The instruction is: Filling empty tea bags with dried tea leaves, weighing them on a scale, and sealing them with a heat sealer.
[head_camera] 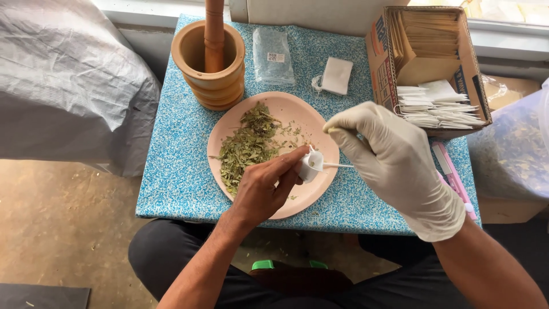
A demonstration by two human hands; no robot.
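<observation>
Pinching a small white sachet (310,165) over the pink plate (297,111), my bare left hand (264,186) risks spilling dried leaves (246,146) if my gloved right hand (394,157), apparently gripping its drawstring (338,166), tugs hard.

A clear plastic packet (273,55) with a small white square label (275,57) lies flat near the table's (171,171) far edge, just right of the mortar (209,66). An open brown cardboard box (380,63) with blue and red print stands at the far right corner, holding tan envelopes (429,34) and white sachets (437,106).
</observation>
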